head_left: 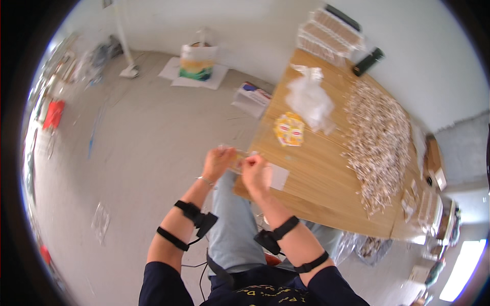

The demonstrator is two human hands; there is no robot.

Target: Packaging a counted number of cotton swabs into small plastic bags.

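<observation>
Over the table's left front corner, my left hand [218,162] and my right hand [256,172] are close together, both with fingers closed. Stretched between them is a small clear plastic bag [237,162] with something yellowish in it, partly hidden by my fingers. A white card [279,177] lies on the wooden table [321,178] beside my right hand. Farther back sits a small pile of yellow-and-white printed packets [289,129]. Behind those lies a heap of thin clear plastic bags [310,99].
A wide heap of small pale pieces [377,143] covers the table's right part. A dark cylinder [368,62] and stacked bundles [329,35] stand at the far end. On the floor are a tote bag [197,62], a box [252,98] and a loose plastic wrapper [100,223].
</observation>
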